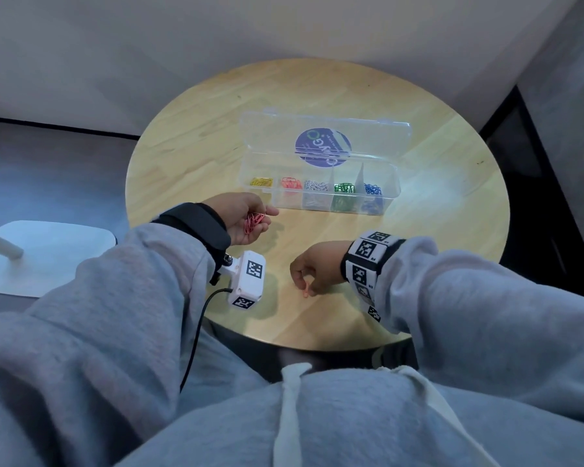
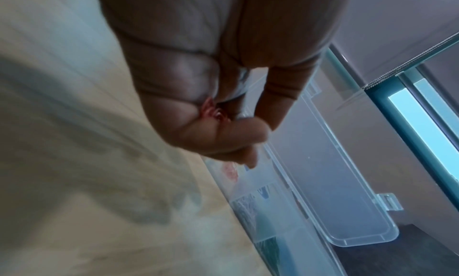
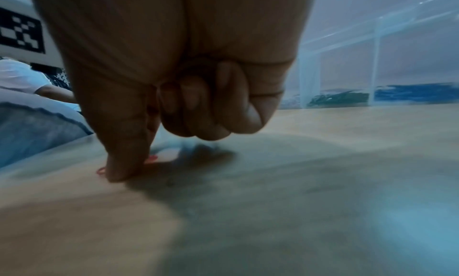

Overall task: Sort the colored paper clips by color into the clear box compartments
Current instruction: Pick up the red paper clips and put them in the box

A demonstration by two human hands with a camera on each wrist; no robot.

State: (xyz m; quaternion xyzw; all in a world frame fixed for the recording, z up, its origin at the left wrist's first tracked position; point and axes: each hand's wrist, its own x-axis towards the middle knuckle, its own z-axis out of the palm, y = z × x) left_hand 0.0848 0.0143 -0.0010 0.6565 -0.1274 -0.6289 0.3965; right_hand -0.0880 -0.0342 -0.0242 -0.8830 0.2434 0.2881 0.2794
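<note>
Near the table's [image 1: 435, 156] front edge, the right hand [image 1: 317, 269] is pinching a light, slippery pink clip [image 1: 306, 293]; the left hand [image 1: 246, 217] is cupping pink clips [image 1: 253, 221].

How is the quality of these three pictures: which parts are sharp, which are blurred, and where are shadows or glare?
Head view: mostly sharp, edges bent by the wide lens, a pale glare on the round wooden table beside the clear plastic box. Left wrist view: blurred, the left hand smeared. Right wrist view: soft and bluish, the right hand casting a dark shadow.
</note>
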